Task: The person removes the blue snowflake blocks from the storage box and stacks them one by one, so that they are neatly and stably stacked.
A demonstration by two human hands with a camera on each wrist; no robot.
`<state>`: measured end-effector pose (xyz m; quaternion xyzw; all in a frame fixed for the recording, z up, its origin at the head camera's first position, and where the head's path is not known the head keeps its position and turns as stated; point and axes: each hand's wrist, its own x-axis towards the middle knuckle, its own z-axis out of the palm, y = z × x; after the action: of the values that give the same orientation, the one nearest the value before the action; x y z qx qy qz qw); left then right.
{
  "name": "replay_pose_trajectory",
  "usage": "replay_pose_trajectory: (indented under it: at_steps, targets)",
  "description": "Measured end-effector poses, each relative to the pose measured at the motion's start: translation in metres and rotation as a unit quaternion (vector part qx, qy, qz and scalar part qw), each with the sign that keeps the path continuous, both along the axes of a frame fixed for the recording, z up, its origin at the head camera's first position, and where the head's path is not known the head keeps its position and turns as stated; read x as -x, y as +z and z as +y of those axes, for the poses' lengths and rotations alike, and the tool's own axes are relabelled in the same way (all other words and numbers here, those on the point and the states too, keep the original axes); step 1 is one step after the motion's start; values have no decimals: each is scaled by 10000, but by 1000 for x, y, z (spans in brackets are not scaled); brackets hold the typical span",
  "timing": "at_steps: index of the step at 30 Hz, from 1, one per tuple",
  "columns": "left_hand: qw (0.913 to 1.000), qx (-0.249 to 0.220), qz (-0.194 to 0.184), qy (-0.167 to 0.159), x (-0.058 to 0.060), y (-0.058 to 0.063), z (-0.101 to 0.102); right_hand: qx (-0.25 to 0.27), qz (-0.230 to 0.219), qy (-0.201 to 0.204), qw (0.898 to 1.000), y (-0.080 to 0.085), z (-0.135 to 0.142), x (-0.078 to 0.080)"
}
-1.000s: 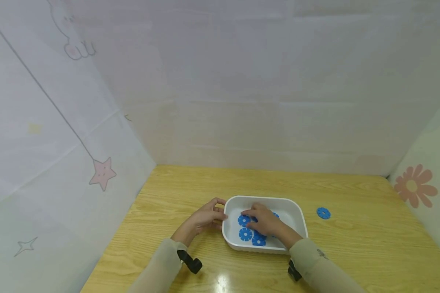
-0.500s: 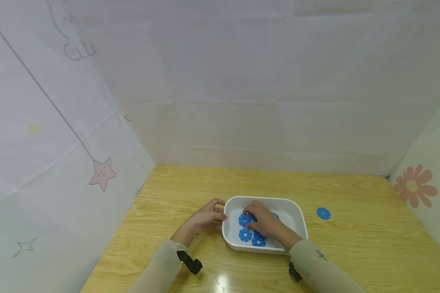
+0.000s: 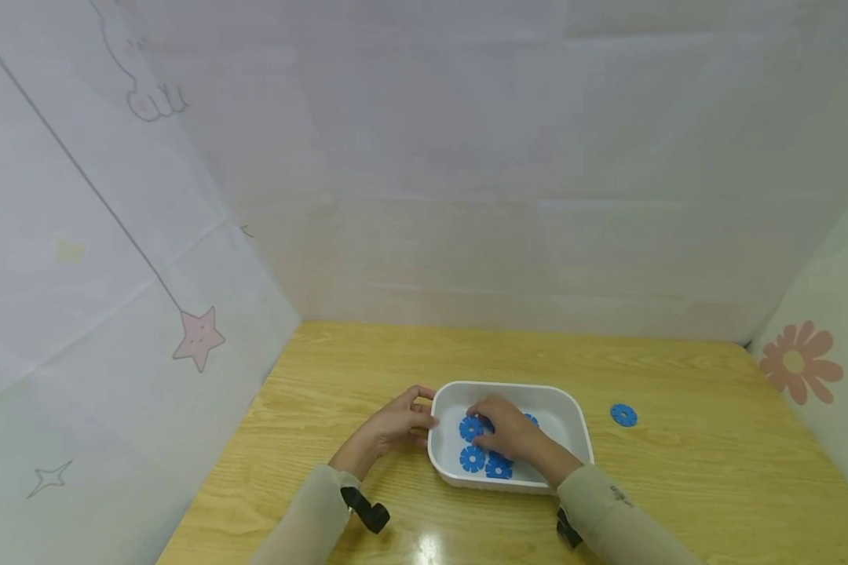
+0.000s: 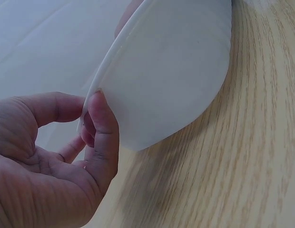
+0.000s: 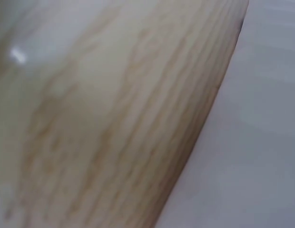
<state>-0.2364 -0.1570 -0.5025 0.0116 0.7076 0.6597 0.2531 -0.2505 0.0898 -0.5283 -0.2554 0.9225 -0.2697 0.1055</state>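
A white rectangular plastic bin (image 3: 459,475) stands on the wooden table. My left hand (image 3: 397,422) pinches the bin's left rim, and the left wrist view shows the thumb and fingers (image 4: 103,123) on either side of its edge. Inside the bin lie several blue snowflake discs (image 3: 473,459), round and notched with a hole in the middle. My right hand (image 3: 512,431) reaches down into the bin, fingers bent over the discs. Blue shows between its thumb and index finger; the other fingertips are hidden, so I cannot tell whether they grip a disc. The right wrist view misses the hand.
A single blue snowflake disc (image 3: 623,415) lies on the table (image 3: 692,471), right of the bin. White printed cloth (image 3: 466,196) hangs behind the table and along both sides. Each wrist carries a black camera strap (image 3: 366,510).
Discs under my right hand have shifted: the lower-left one slid slightly towards me, and the lower-right one shows more fully. My left hand keeps its place on the rim.
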Motion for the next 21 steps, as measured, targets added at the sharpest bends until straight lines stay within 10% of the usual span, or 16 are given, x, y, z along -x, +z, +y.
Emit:
replay_pose_trajectory:
  at_steps: [12,21]
  targets:
    - [10000,3,22,37,-1,2,0,327,-209,-409,9984,6,2,0]
    - [9999,40,70,105,-1,-1,0,1111,457,-529,9913,27,24,-4]
